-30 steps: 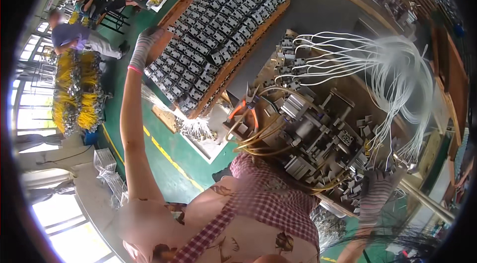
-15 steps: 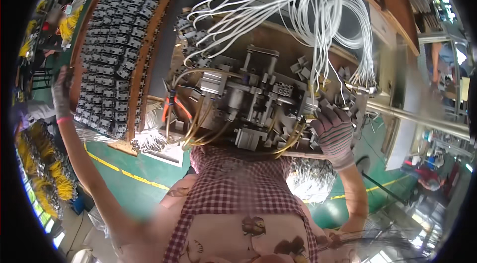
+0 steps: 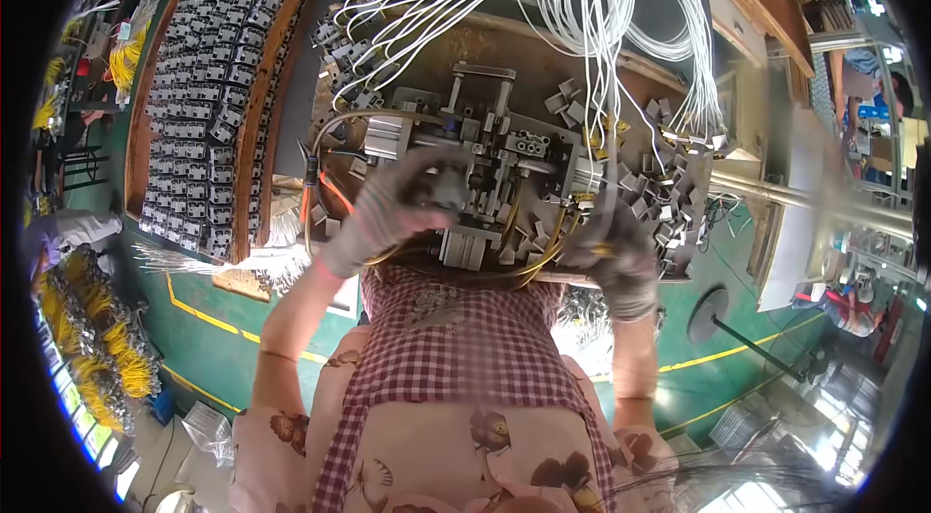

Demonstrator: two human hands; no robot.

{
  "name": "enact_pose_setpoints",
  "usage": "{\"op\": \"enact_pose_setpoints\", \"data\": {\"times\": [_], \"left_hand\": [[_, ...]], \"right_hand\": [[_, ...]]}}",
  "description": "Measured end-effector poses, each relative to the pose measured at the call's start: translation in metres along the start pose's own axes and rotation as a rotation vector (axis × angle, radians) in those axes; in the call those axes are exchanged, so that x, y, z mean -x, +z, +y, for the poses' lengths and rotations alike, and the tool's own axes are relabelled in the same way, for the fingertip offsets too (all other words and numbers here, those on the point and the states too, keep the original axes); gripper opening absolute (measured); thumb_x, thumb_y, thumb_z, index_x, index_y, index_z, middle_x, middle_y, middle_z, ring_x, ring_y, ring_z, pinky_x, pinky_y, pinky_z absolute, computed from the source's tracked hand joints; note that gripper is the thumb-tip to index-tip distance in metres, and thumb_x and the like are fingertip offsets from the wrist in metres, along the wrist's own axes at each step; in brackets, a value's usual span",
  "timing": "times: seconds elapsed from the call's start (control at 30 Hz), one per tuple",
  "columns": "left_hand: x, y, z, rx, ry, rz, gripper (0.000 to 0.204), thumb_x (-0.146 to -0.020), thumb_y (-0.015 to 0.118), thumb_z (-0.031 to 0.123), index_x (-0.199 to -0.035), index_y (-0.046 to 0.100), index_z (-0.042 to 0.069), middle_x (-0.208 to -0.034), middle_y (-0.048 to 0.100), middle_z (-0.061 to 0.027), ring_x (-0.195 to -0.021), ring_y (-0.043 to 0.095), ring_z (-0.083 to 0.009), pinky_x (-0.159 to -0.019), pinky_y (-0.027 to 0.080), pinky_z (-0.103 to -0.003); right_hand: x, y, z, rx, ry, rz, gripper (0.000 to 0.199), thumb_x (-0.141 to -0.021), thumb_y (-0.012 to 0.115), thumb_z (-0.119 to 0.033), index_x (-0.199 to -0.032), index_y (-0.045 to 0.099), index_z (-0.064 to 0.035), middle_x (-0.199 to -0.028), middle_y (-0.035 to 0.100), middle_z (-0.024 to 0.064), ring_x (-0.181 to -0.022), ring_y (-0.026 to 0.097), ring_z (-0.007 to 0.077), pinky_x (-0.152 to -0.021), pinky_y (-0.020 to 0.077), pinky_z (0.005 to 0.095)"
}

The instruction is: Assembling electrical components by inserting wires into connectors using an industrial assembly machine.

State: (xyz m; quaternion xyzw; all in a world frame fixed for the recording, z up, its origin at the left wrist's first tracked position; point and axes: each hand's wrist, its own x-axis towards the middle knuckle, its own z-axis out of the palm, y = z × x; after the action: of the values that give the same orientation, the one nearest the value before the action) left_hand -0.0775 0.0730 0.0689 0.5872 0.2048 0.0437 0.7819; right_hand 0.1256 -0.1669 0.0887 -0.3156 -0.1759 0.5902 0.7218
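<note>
My left hand [image 3: 383, 212], in a striped grey glove, is in front of the metal fixture [image 3: 495, 164]. Its thumb and fingers curl round a small grey block [image 3: 448, 191], smeared by motion. On the fixture's right side my gloved right hand [image 3: 621, 261] is closed and blurred. A white wire [image 3: 613, 106] hangs down to its fingers from the bundle above, and a yellowish tip shows near them. The fixture bears a silver cylinder block [image 3: 386, 137] and tan air hoses [image 3: 330, 125].
At the left, a wooden rack [image 3: 254, 154] holds rows of grey-black blocks. Loose metal pieces [image 3: 669, 212] lie right of the fixture. White wires [image 3: 669, 48] are draped above it. Orange-handled pliers [image 3: 308, 193] are at its left. A round-based stand [image 3: 713, 314] is on the green floor.
My left hand has come from the rack's far left side to the fixture. My right hand has drawn slightly nearer and left from the loose metal pieces, with a wire at its fingers.
</note>
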Motion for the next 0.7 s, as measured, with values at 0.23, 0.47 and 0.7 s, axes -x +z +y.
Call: {"op": "enact_pose_setpoints", "data": {"times": [0.23,0.47,0.7], "left_hand": [[-0.016,0.026,-0.027,-0.274,0.177,-0.089,0.109,-0.061,0.085,0.043,-0.148,0.030,0.005,-0.143,0.045,-0.0129,-0.124,0.052,-0.0234,-0.101,0.046,-0.038],[-0.006,0.023,-0.036,-0.791,0.476,0.053,0.101,-0.067,0.082,0.025,-0.151,0.026,0.011,-0.121,0.061,-0.0150,-0.097,0.062,-0.0336,-0.086,0.049,-0.043],[-0.003,0.006,-0.017,-1.114,0.458,-0.178,0.091,-0.063,0.084,0.017,-0.141,0.039,0.002,-0.106,0.065,-0.0159,-0.093,0.062,-0.0362,-0.082,0.047,-0.044]], "right_hand": [[-0.050,0.030,0.058,0.637,-0.219,0.114,0.045,-0.082,0.070,-0.003,-0.122,0.051,-0.0078,-0.132,0.047,0.0110,-0.123,0.048,0.0238,-0.100,0.0430,0.0335],[-0.061,0.022,0.070,0.975,-0.394,0.174,0.045,-0.073,0.082,-0.015,-0.111,0.058,-0.0108,-0.127,0.045,0.0102,-0.122,0.043,0.0271,-0.104,0.0351,0.0405],[-0.061,0.017,0.074,1.149,-0.403,0.108,0.053,-0.067,0.087,-0.019,-0.109,0.057,-0.0091,-0.116,0.048,0.0084,-0.115,0.046,0.0252,-0.100,0.0375,0.0394]]}}
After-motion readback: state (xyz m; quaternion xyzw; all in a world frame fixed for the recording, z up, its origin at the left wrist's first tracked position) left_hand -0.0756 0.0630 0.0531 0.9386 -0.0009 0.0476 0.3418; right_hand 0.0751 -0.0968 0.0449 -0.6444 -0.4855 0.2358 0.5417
